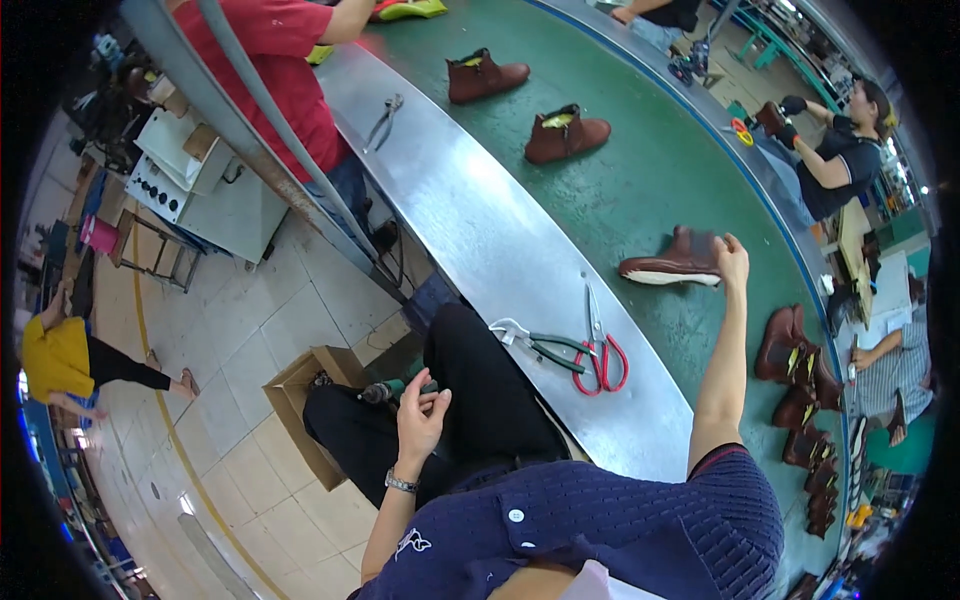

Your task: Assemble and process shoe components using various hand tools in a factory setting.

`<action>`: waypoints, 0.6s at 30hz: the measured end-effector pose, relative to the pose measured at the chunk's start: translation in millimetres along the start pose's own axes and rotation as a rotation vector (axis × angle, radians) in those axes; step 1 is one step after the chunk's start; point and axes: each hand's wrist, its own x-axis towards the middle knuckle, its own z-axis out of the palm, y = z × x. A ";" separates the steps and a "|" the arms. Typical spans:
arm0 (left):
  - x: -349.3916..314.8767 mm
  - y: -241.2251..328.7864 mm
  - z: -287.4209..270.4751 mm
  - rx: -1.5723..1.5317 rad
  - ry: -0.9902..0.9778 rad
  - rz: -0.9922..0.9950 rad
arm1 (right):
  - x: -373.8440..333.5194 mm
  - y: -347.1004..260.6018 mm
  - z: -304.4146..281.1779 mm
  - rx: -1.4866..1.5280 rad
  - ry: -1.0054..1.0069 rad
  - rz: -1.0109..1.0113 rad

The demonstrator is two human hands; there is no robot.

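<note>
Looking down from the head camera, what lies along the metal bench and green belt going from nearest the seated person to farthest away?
Pliers and red-handled scissors → boot under the right hand → brown boot → another brown boot.

You have three brown boots (pixel 673 262) apart on the belt, one red-handled scissors (pixel 602 355), one green-handled pliers (pixel 545 345), one cardboard box (pixel 300 390).

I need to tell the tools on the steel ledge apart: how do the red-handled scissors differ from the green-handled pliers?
The red-handled scissors have looped red grips and long, slim bare-metal blades pointing away from the person; the green-handled pliers have straight green grips and a short, light-coloured head. The scissors lie nearer the green belt, the pliers nearer the person's lap. Both lie untouched on the steel ledge, their handles overlapping.
</note>
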 end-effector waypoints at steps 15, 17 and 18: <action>-46.5 7.1 -35.8 0.321 0.208 0.012 | -12.5 -304.6 256.5 0.143 -0.204 -0.520; -58.9 -3.0 -42.6 0.291 0.272 -0.032 | -27.9 -300.1 274.0 0.087 -0.234 -0.502; -63.8 -5.6 -44.2 0.264 0.298 -0.057 | -30.2 -291.7 274.6 0.078 -0.212 -0.479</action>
